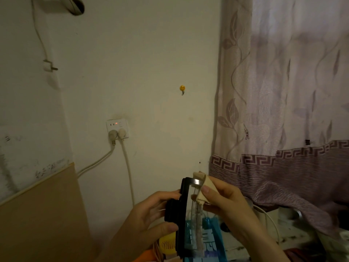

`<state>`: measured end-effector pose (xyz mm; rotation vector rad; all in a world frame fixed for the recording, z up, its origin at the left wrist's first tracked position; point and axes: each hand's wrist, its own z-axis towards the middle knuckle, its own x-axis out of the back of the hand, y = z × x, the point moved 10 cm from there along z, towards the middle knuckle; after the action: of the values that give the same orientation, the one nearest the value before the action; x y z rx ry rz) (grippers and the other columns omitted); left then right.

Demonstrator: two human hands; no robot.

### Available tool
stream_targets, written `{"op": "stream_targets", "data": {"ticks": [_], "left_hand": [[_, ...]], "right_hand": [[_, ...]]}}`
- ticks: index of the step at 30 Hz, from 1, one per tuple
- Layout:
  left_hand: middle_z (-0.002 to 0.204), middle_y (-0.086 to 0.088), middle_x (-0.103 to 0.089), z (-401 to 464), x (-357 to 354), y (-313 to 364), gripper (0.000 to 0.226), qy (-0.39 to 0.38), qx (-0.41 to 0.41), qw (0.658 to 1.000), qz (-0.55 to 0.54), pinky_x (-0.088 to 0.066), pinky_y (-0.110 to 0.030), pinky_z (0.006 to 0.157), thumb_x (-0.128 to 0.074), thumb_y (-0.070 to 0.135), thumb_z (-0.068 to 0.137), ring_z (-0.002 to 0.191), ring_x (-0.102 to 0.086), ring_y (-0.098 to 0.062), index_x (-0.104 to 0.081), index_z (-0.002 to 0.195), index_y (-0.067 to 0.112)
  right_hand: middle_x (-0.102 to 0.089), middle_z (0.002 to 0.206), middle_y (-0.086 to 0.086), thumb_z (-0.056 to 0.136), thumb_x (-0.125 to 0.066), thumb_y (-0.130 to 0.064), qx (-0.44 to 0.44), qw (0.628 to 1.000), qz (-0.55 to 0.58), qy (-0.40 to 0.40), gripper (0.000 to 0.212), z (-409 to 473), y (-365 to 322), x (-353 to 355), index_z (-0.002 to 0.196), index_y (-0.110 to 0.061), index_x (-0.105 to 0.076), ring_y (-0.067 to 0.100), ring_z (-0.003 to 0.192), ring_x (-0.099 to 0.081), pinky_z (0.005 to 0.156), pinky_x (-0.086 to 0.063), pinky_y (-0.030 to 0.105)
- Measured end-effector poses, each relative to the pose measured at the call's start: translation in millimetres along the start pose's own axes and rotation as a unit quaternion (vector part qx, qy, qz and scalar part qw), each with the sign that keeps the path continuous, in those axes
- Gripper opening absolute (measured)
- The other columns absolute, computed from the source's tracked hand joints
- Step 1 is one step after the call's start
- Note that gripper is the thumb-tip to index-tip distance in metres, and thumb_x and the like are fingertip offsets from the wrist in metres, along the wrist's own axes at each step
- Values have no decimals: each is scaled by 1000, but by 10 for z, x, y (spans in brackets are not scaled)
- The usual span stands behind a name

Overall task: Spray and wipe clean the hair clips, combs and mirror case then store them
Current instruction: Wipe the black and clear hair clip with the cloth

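Wiping step — the left hand [149,214] grips the black mirror case [182,214] upright; at its one o'clock, the right hand [224,201] pinches a beige cloth [203,188] against the glass. Next, probably — rubbing downward.

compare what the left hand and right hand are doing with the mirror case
The left hand grips the black mirror case by its left edge and holds it upright; the right hand does not grip the case but pinches a beige cloth against its upper right part. The left hand sits lower, the right hand higher. Both are raised in front of the wall, and each is curled round something.
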<state>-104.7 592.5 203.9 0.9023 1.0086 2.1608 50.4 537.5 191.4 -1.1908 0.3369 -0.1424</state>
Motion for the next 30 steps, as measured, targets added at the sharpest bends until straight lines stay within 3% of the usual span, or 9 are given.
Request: {"op": "stream_targets", "data": {"ticks": [4,7,13,18,23,30], "left_hand": [[126,10,-64,11,67,-57,60,55,16,998,-20,-49,-23,93,-82,29,72,117,-60,-14,-56,125,21],[112,17,-69,17,98,-79,54,107,26,993,-40,-52,-18,83,-71,22,71,107,-66,-12,-55,123,20],[127,9,-60,-13,153,-82,45,184,29,983,-8,-50,-9,76,-63,30,71,99,-65,2,-61,116,26],[119,16,-63,-138,53,-234,56,194,79,978,-22,-48,-6,70,-76,30,71,94,-63,11,-55,123,32],[122,12,-60,-222,26,-334,51,206,108,973,-6,-49,-7,68,-72,4,77,88,-65,10,-57,121,26],[104,-1,-73,-266,174,-394,43,243,102,965,1,-53,-14,66,-69,-8,76,92,-68,0,-65,111,15]], "right_hand": [[-73,102,7,72,-67,-28,-2,998,50,47,46,-11,76,56,118,-22,-67,25,98,-69,79,-56,31],[-73,101,8,72,-67,-24,-15,990,113,86,44,-30,189,66,115,-18,-68,25,98,-69,83,-54,35],[-72,105,12,68,-66,-21,-28,968,197,151,46,-67,357,39,113,-12,-68,29,101,-67,80,-54,37],[-72,103,13,81,-63,-15,-19,947,245,206,39,-94,450,64,119,-5,-64,29,101,-66,83,-52,38],[-68,113,15,86,-60,-14,-12,939,252,234,38,-133,518,32,123,-7,-62,29,107,-63,80,-51,34],[-67,110,18,88,-58,-11,-20,938,253,236,35,-156,619,16,122,-6,-61,31,103,-63,72,-51,33]]}}
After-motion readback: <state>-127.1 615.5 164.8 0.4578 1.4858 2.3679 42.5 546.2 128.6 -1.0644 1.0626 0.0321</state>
